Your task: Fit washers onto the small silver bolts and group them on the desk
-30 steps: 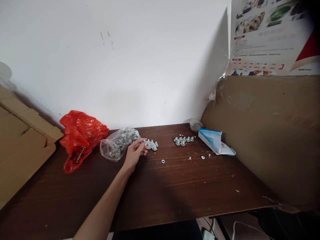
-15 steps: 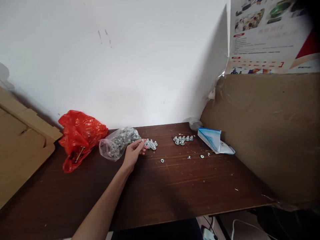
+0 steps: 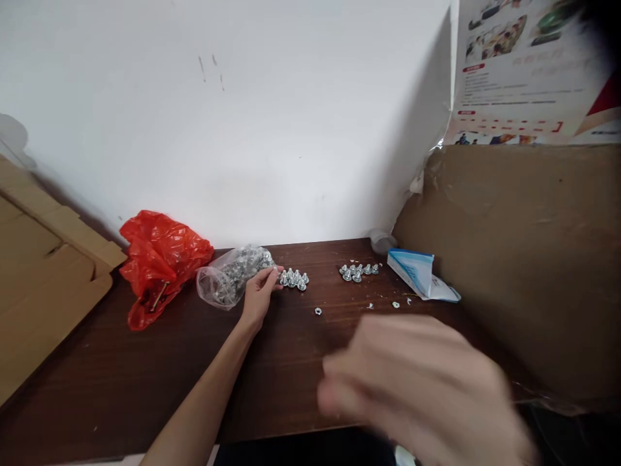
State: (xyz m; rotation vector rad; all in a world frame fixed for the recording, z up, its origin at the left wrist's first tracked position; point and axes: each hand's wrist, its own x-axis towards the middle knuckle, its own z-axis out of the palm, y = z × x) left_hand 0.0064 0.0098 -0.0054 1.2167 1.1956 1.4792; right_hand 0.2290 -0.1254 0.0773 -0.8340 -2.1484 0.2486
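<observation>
My left hand (image 3: 259, 292) reaches to the left edge of a cluster of shiny metal bolts (image 3: 294, 279) standing on their heads. Its thumb and fingers are pinched together; whatever is between them is too small to make out. Just behind that hand lies a clear plastic bag (image 3: 228, 278) full of small metal parts. My right hand (image 3: 417, 382), smeared by motion, hangs over the right front of the table, its fingers too blurred to read. Beyond it stands a second group of bolts (image 3: 358, 272). A loose nut (image 3: 318, 311) lies between the two hands.
A red plastic bag (image 3: 162, 249) sits at the left, beside cardboard (image 3: 58, 278). On the right are a blue-and-white packet (image 3: 417, 272), another small nut (image 3: 396, 304) and a tall cardboard panel (image 3: 524, 259). A white wall (image 3: 291, 129) closes off the back.
My right hand has come into view, blurred, at the lower right. My left hand stays pinched beside the near bolt cluster. The whole view has shifted slightly.
</observation>
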